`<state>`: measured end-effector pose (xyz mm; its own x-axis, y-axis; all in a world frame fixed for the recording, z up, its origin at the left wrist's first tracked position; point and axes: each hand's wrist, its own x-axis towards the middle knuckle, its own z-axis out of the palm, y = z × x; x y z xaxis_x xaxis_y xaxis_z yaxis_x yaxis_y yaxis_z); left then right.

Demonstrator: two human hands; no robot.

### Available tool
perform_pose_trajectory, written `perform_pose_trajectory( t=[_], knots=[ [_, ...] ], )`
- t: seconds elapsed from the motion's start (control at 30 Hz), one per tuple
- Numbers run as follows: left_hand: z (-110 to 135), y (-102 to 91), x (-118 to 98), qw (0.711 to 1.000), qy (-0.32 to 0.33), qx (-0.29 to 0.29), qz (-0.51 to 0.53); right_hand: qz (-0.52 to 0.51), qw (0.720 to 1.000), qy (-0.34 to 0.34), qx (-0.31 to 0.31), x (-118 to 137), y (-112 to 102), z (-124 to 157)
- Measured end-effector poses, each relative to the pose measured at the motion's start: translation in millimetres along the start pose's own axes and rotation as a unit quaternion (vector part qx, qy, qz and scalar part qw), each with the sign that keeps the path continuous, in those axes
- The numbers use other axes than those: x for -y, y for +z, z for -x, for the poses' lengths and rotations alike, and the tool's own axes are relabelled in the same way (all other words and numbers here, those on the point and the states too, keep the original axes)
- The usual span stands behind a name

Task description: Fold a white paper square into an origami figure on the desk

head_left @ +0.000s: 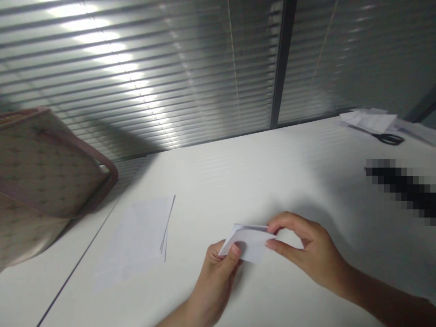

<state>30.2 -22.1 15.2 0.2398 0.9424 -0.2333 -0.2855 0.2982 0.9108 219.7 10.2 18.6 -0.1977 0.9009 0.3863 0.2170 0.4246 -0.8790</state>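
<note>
A small piece of folded white paper (254, 243) is held above the white table, its layers parted along the upper edge. My left hand (218, 277) grips its left end, thumb pressed on the near face and the other fingers mostly hidden behind. At the paper's right corner, the thumb and forefinger of my right hand (313, 252) pinch the edge from both sides. To the left lie several white sheets (136, 240) flat on the table, their right edges slightly fanned.
A beige patterned bag (51, 172) with pink trim stands at the left. Scissors (390, 138) with black handles lie beside loose papers (371, 120) at the far right. Blinds (190, 72) hang behind the table (238, 181). A dark pixelated shape covers part of the right side.
</note>
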Motion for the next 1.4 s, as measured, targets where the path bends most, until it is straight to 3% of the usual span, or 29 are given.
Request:
perform_pose_trajectory(
  t=[0.1, 0.2, 0.33, 0.53, 0.83, 1.07, 1.23, 1.4],
  knots=[
    [0.2, 0.3, -0.4, 0.998, -0.027, 0.024, 0.051, -0.002, 1.0, -0.001, -0.014, 1.4, -2.0, -1.5],
    [-0.9, -0.8, -3.3, 0.997, -0.063, 0.044, 0.0, 0.01, 1.0, 0.002, -0.007, 1.5, -5.1, -3.7],
    [-2.5, 0.6, -8.5, 0.992, -0.057, -0.008, -0.111, 0.018, 0.999, 0.003, 0.03, 2.8, -5.3, -3.3],
    [-0.6, 3.6, -6.2, 0.992, -0.041, -0.025, -0.117, -0.034, 0.998, 0.059, -0.015, 9.3, -1.2, 0.1],
    [2.3, -0.9, -1.4, 0.995, -0.021, 0.032, -0.092, -0.004, 0.999, -0.029, -0.038, 12.6, -3.6, 2.6],
    [6.1, -6.1, 6.8, 0.998, -0.01, 0.01, -0.062, 0.021, 0.996, -0.064, -0.057, 12.9, -3.2, 3.7],
    [6.4, 0.3, -2.0, 0.996, 0.0, 0.061, -0.072, 0.019, 0.988, -0.137, -0.062, 11.9, -2.4, 2.4],
    [4.2, 8.8, -18.0, 0.985, -0.001, 0.124, -0.117, 0.035, 0.984, -0.166, -0.048, 15.5, -5.0, 1.1]
  ],
)
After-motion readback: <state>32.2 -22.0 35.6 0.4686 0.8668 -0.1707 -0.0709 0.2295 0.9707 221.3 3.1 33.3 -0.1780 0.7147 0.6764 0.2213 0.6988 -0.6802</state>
